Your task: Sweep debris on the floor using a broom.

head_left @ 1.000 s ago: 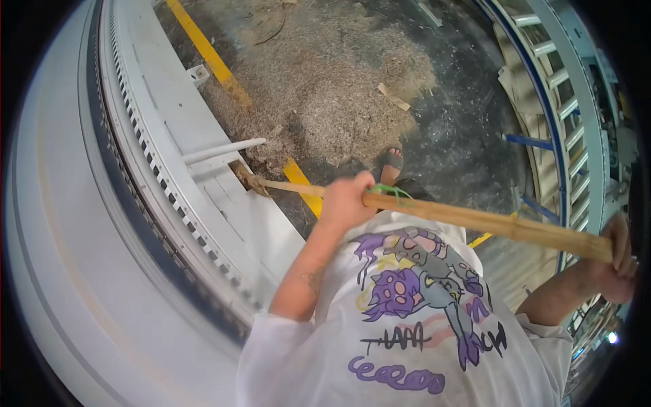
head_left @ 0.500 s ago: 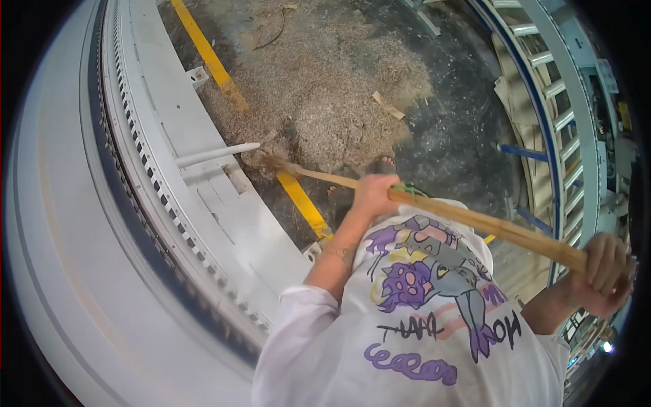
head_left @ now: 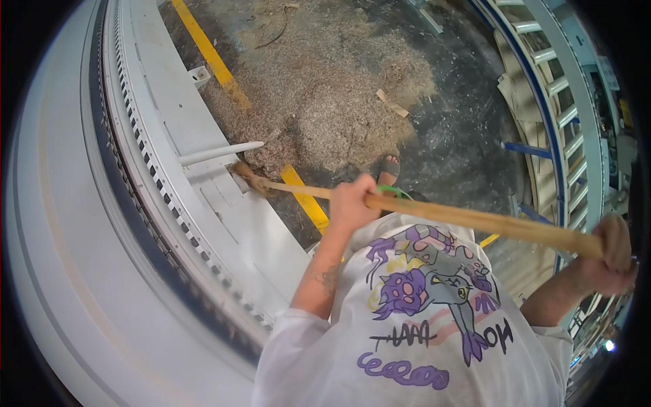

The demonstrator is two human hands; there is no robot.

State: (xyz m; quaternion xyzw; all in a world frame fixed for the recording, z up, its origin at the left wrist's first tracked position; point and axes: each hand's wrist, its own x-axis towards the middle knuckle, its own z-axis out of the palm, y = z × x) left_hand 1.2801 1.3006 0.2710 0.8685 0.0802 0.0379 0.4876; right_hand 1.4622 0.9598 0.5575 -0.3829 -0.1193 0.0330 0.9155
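Note:
I hold a long wooden broom handle (head_left: 475, 220) across my body with both hands. My left hand (head_left: 351, 203) grips it near the middle, above my white printed shirt (head_left: 420, 319). At the far right, my right hand (head_left: 610, 254) is closed over the handle's top end. The broom's bristle end (head_left: 245, 175) rests on the floor against the base of a white machine (head_left: 169, 203), beside a yellow floor line (head_left: 305, 200). A large pile of sawdust (head_left: 332, 102) lies just beyond it. My sandalled foot (head_left: 389, 167) stands at the pile's near edge.
A white rod (head_left: 220, 152) sticks out from the machine over the floor. A blue and white metal frame with rungs (head_left: 549, 115) runs along the right. Small wood offcuts (head_left: 392, 103) lie on the sawdust. The dark floor is dusty.
The broom head has slid left toward the machine base and then swung slightly out and back. My hands shifted along with the handle, and the view tilted a little.

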